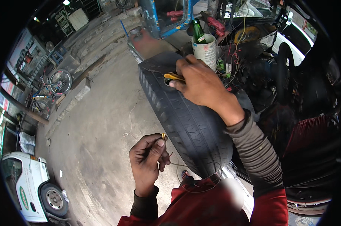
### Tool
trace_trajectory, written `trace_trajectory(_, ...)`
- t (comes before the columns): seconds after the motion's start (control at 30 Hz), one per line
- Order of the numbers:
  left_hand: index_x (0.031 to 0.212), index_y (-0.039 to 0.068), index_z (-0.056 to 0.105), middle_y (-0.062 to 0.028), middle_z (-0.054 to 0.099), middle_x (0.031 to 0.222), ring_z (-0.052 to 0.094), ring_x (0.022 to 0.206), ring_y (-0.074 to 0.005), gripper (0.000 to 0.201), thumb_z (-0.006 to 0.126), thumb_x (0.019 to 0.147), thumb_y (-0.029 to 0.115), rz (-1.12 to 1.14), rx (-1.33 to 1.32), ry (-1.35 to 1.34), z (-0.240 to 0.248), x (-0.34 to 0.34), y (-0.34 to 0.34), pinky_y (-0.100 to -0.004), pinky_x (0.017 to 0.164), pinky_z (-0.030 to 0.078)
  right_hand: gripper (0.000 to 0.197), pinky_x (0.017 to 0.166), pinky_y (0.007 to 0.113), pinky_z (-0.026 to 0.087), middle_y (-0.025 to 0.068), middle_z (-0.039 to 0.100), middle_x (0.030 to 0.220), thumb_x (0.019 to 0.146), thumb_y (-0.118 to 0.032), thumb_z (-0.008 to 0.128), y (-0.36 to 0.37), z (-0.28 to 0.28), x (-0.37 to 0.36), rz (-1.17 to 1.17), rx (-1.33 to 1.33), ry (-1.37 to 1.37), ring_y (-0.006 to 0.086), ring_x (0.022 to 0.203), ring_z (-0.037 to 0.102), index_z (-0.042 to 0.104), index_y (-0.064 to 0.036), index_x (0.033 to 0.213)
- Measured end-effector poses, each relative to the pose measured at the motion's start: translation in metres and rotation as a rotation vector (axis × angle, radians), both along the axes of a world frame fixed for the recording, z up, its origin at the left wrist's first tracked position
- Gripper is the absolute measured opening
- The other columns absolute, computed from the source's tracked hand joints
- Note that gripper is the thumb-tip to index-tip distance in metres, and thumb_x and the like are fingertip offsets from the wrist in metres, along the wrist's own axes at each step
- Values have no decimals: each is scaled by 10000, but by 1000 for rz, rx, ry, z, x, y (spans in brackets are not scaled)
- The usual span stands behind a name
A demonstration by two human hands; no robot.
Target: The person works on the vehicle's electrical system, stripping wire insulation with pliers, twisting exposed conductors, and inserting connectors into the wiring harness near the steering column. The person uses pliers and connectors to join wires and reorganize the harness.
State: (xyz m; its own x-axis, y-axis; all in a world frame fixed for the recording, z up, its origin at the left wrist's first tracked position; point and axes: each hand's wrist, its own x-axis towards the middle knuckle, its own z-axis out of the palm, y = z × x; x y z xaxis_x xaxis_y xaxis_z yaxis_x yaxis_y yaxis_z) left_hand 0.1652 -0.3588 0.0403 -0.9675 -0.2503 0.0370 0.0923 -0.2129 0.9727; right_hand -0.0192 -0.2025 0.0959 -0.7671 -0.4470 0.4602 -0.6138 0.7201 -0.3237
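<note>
My left hand [149, 160] pinches a small brass-coloured metal piece [163, 136] between thumb and fingertips, in front of the tire's side. A thin wire [178, 165] trails from near that hand toward my lap. Over the top of a black tire [193, 128], my right hand [204, 84] is closed round a yellow-handled tool [174, 77]; its kind is partly hidden by my fingers. Just below the yellow handle, by my fingertips, a small dark round item [167, 81] shows on the tire.
Beyond my right hand stands a white bucket [205, 52] with a green bottle [198, 32] in it. A blue metal frame [155, 22] is at the far side. Loose wires and a steering wheel [285, 71] lie right. At left are a bicycle [60, 81] and a white truck [29, 184].
</note>
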Motion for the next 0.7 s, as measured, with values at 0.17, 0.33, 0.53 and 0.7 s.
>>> trace_trajectory(0.17, 1121, -61, 674, -100, 685, 840, 695, 691, -160, 279, 678, 1018, 198, -74, 247, -2, 2, -19, 2, -240, 458, 486, 367, 873, 467, 521, 168, 662, 1127, 910, -262, 750, 17, -8, -12, 67, -69, -4, 387, 1064, 662, 649, -1, 1147)
trace_trajectory(0.33, 1146, -41, 688, -93, 714, 909, 692, 760, -135, 263, 695, 1008, 182, -133, 211, 27, 11, -35, 13, -226, 482, 489, 185, 822, 385, 527, 158, 680, 975, 885, -88, 751, 54, -10, 49, 60, -545, 55, 308, 918, 693, 678, 23, 1014)
trace_trajectory(0.53, 1138, -28, 698, -52, 708, 887, 625, 708, -48, 227, 716, 993, 146, -259, 103, 88, 17, -58, 43, -181, 476, 430, 285, 731, 332, 554, 122, 698, 985, 836, -59, 822, 60, -59, 140, 168, -646, -257, 241, 819, 692, 699, 1, 1085)
trace_trajectory(0.7, 1127, -22, 698, -33, 690, 846, 572, 642, -22, 190, 696, 1006, 124, -253, -21, 96, 18, -68, 67, -170, 478, 396, 207, 666, 337, 535, 105, 699, 911, 859, -32, 786, 89, -63, 146, 24, -661, -301, 243, 754, 687, 717, -12, 1053)
